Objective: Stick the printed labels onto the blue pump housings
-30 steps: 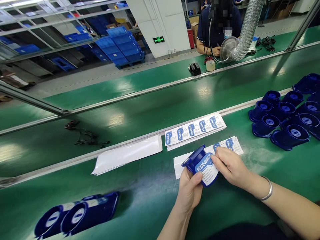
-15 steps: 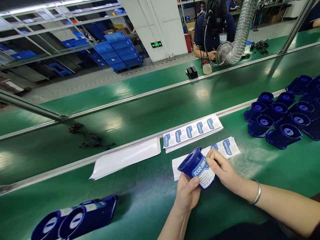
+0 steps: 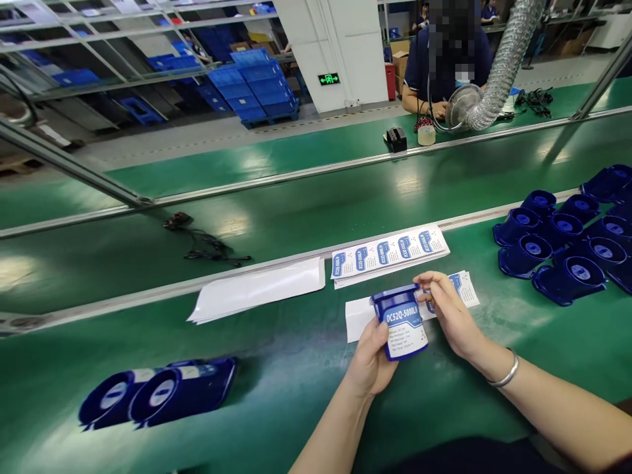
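The blue housing (image 3: 397,300) sits in the left fingers (image 3: 379,334); the right fingers (image 3: 440,295), loosely parted, are at its flange, contact unclear. Probably light, stiff, smooth; best held by the sides, off the label (image 3: 407,334).

the bare left hand (image 3: 371,361) curls in a grip; near it, the bare right hand (image 3: 451,317) holds its fingers (image 3: 433,279) loosely bent.
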Motion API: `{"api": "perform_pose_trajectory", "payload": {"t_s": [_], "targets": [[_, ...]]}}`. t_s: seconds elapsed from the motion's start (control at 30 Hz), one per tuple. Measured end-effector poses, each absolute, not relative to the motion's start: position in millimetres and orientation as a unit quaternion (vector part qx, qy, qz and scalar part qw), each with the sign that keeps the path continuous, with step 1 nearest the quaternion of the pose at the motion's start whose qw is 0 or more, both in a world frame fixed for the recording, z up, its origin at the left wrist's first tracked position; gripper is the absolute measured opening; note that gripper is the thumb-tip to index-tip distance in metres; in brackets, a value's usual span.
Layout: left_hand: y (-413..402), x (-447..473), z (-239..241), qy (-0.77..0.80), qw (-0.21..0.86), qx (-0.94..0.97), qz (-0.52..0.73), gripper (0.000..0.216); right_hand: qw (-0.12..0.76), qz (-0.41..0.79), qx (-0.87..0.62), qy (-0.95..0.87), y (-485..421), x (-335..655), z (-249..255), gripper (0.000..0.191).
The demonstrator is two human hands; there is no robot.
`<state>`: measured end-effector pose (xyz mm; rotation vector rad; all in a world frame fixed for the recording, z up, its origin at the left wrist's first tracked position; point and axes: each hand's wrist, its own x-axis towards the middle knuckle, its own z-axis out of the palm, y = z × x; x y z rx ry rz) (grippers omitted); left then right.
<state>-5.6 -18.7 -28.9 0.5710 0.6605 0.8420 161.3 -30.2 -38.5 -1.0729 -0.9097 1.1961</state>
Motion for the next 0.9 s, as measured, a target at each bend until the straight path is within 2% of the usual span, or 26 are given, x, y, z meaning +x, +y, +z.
{"api": "perform_pose_trajectory", "payload": {"t_s": [0.4,0.7,0.9], "targets": [[-22.9,0.6,-23.6,0.262,0.881,0.284,0.273,0.045,0.492,0.566,-0.326,-0.575,-32.3,181.7,-10.5,0.053],[-14.6,0.8,-20.0,0.273,0.854,0.353,0.269,0.031,0.491,0.403,-0.409,-0.655,-36.9,178.7,-18.6,0.043],[-10.8,-1.4,-13.5,0.305,0.775,0.480,0.276,0.029,0.487,0.368,-0.442,-0.658,-39.7,174.5,-22.0,0.036]]}}
